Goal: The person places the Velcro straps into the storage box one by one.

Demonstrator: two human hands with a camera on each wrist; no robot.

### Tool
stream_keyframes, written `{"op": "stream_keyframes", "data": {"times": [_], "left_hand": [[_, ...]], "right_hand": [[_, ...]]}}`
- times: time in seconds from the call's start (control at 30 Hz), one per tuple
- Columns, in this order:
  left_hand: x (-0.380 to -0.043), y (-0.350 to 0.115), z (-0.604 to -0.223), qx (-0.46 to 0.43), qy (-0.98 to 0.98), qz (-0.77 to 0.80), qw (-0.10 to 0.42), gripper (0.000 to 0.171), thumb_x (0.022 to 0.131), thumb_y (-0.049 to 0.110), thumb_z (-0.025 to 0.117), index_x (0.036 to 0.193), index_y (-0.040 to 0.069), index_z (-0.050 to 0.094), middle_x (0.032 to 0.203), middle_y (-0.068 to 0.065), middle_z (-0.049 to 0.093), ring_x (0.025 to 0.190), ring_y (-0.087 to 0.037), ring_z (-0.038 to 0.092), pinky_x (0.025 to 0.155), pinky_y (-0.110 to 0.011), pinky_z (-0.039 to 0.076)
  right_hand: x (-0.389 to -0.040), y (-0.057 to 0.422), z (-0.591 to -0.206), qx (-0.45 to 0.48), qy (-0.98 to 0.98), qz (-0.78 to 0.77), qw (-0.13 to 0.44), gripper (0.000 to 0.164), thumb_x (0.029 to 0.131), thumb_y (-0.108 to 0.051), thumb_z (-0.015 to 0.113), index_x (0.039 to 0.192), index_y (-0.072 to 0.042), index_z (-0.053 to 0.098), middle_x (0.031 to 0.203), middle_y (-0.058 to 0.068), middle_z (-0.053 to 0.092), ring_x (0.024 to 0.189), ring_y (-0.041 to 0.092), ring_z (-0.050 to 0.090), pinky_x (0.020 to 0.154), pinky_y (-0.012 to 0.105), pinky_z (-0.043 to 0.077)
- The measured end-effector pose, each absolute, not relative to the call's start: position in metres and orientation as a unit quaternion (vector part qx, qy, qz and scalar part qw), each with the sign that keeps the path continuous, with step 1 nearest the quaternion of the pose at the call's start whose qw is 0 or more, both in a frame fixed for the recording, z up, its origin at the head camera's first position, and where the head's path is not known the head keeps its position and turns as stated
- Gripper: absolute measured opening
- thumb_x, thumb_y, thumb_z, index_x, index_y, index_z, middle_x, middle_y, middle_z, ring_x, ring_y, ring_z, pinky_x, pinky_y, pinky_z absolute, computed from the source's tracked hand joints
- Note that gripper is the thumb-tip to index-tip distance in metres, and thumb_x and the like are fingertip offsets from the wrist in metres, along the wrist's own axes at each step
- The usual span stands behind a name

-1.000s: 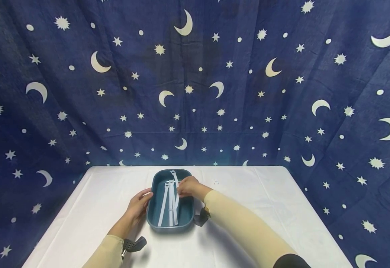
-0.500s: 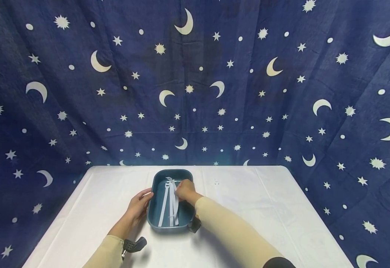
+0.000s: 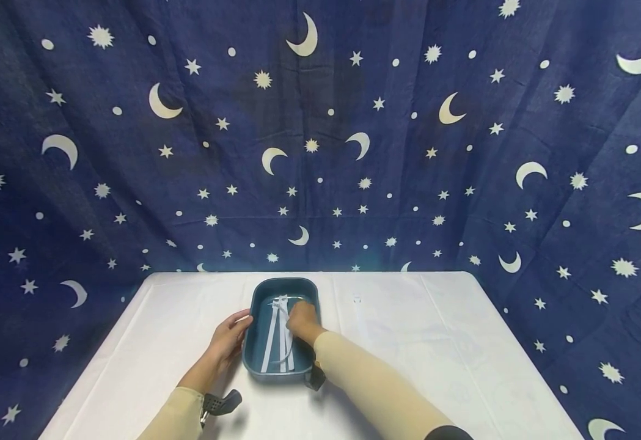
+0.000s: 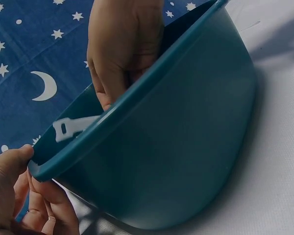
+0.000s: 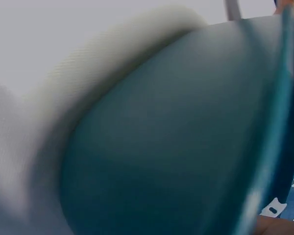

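Note:
On the white table stands a deep blue-green plastic bin (image 3: 280, 377). My left hand (image 3: 230, 333) grips its left rim; the left wrist view shows the thumb on top and the other fingers beneath the edge. Inside the bin lie several flat white cable straps (image 3: 269, 339) with slotted heads, roughly side by side. My right hand (image 3: 302, 319) reaches down into the bin on the right, fingers pinching a strap that bows across the others. One slotted strap head (image 4: 63, 130) shows above the bin's inside in the left wrist view. The bin wall hides the right fingertips.
A single white strap (image 3: 357, 300) lies on the white tablecloth (image 3: 430, 342) right of the bin, hard to see against it. A dark blue curtain (image 3: 320, 153) with moons and stars hangs behind the table and along both sides.
My right hand has shifted slightly left and lower into the bin, and the strap at its fingers has gone from lying nearly straight to bowed. My left hand stays on the rim.

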State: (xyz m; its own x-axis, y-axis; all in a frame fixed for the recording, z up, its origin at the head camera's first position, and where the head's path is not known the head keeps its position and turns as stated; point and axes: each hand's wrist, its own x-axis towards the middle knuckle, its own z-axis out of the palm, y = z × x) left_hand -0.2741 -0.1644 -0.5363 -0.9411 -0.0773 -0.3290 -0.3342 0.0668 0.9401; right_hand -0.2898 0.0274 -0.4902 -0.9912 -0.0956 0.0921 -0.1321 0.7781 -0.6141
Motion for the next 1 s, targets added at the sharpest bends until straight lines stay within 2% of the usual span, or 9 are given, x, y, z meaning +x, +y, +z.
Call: {"op": "stream_keyframes", "data": {"times": [0.17, 0.4, 0.6, 0.67, 0.77, 0.83, 0.9, 1.0], "left_hand": [[-0.274, -0.164, -0.537, -0.13, 0.721, 0.674, 0.097, 0.057, 0.098, 0.037, 0.059, 0.145, 0.009, 0.044, 0.147, -0.022, 0.047, 0.137, -0.04, 0.043, 0.111, -0.057, 0.035], [-0.274, -0.163, -0.537, -0.13, 0.718, 0.677, 0.096, 0.06, 0.096, 0.04, 0.061, 0.145, 0.01, 0.045, 0.146, -0.021, 0.048, 0.136, -0.04, 0.044, 0.111, -0.056, 0.036], [-0.274, -0.163, -0.538, -0.132, 0.716, 0.679, 0.096, 0.058, 0.097, 0.037, 0.061, 0.145, 0.009, 0.045, 0.146, -0.022, 0.047, 0.136, -0.04, 0.044, 0.111, -0.055, 0.037], [-0.273, -0.163, -0.537, -0.132, 0.717, 0.678, 0.096, 0.058, 0.097, 0.037, 0.06, 0.145, 0.009, 0.044, 0.147, -0.022, 0.047, 0.137, -0.04, 0.043, 0.111, -0.056, 0.036], [-0.273, -0.163, -0.537, -0.132, 0.717, 0.678, 0.094, 0.058, 0.097, 0.038, 0.06, 0.145, 0.009, 0.044, 0.146, -0.022, 0.047, 0.136, -0.04, 0.044, 0.111, -0.056, 0.036], [-0.273, -0.164, -0.537, -0.132, 0.718, 0.677, 0.094, 0.058, 0.097, 0.037, 0.06, 0.145, 0.009, 0.044, 0.146, -0.022, 0.046, 0.136, -0.04, 0.044, 0.111, -0.056, 0.036], [-0.273, -0.164, -0.538, -0.131, 0.717, 0.678, 0.095, 0.058, 0.097, 0.037, 0.06, 0.145, 0.009, 0.044, 0.146, -0.023, 0.046, 0.136, -0.04, 0.044, 0.111, -0.055, 0.037], [-0.273, -0.165, -0.537, -0.13, 0.719, 0.675, 0.097, 0.058, 0.097, 0.037, 0.059, 0.146, 0.009, 0.043, 0.146, -0.022, 0.046, 0.136, -0.039, 0.045, 0.11, -0.054, 0.038]], "right_hand": [[-0.288, 0.027, -0.494, 0.071, -0.939, 0.334, 0.036, 0.041, 0.064, 0.008, 0.061, 0.048, -0.016, 0.033, 0.044, -0.006, 0.032, 0.047, 0.015, 0.04, 0.044, 0.023, 0.036], [-0.289, 0.028, -0.503, 0.072, -0.931, 0.356, 0.028, 0.044, 0.065, 0.01, 0.056, 0.049, -0.018, 0.026, 0.043, -0.013, 0.016, 0.041, 0.01, 0.025, 0.039, 0.021, 0.02], [-0.292, 0.027, -0.51, 0.066, -0.925, 0.374, 0.013, 0.045, 0.066, 0.009, 0.064, 0.049, -0.016, 0.03, 0.043, -0.007, 0.027, 0.039, 0.011, 0.03, 0.037, 0.021, 0.025], [-0.293, 0.027, -0.513, 0.065, -0.927, 0.37, 0.011, 0.037, 0.066, 0.008, 0.065, 0.053, -0.013, 0.037, 0.047, -0.003, 0.035, 0.041, 0.013, 0.037, 0.037, 0.023, 0.031], [-0.295, 0.025, -0.516, 0.065, -0.933, 0.353, 0.017, 0.021, 0.066, 0.006, 0.069, 0.067, -0.003, 0.05, 0.057, 0.004, 0.048, 0.05, 0.017, 0.048, 0.044, 0.028, 0.044], [-0.297, 0.024, -0.517, 0.06, -0.937, 0.345, 0.017, 0.021, 0.067, 0.003, 0.073, 0.076, 0.001, 0.054, 0.063, 0.007, 0.053, 0.056, 0.019, 0.052, 0.051, 0.03, 0.051], [-0.297, 0.023, -0.515, 0.055, -0.938, 0.341, 0.013, 0.021, 0.067, 0.0, 0.076, 0.072, 0.001, 0.056, 0.061, 0.006, 0.054, 0.054, 0.019, 0.053, 0.051, 0.031, 0.052], [-0.298, 0.022, -0.504, 0.064, -0.943, 0.326, 0.009, 0.031, 0.068, -0.005, 0.079, 0.055, -0.006, 0.05, 0.049, 0.0, 0.046, 0.048, 0.017, 0.047, 0.047, 0.027, 0.046]]}}
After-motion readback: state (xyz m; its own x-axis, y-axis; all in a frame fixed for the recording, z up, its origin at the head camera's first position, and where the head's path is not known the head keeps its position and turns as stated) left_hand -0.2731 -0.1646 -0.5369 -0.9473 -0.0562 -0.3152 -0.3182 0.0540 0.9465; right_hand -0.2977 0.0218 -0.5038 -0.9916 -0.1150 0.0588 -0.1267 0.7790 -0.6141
